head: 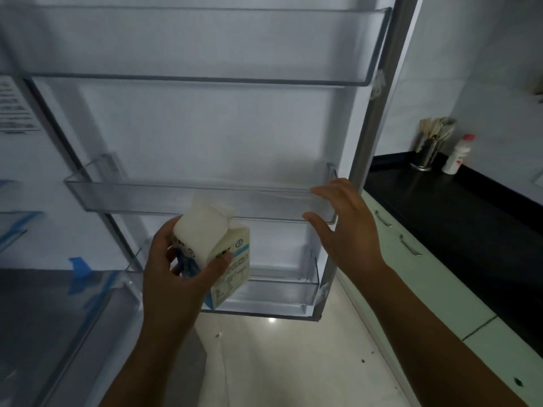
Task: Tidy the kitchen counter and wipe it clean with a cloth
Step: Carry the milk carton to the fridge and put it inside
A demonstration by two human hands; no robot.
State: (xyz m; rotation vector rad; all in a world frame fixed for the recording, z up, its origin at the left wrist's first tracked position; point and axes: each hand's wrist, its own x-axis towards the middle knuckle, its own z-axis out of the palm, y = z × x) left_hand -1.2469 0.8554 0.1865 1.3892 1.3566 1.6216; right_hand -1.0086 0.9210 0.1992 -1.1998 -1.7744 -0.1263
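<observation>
The fridge door (205, 127) stands open and fills the middle and top of the frame. Its clear shelves look bare.

The left hand (176, 268) is in the lower middle. Its fingers curl around a milk carton (235, 259) and hold it tight. The carton is tilted, and it sits in the air in front of the bottom door shelf (279, 292), just under the middle door shelf (176, 198). It is not on any shelf yet.

The right hand (343, 230) is wide open with its fingers spread. It holds nothing. It is next to the right end of the middle shelf, and I cannot tell if it touches it.

The black counter (470, 207) is on the right side of the frame. A metal pot of spoons (426, 155) and a white bottle with a pink cap (457, 155) stand on it at the back, near the wall.

I think the tidy-up part is under way: the milk is about to go in the fridge. The bottle may need putting away too. No cloth is in sight, so the wiping looks not yet begun.
</observation>
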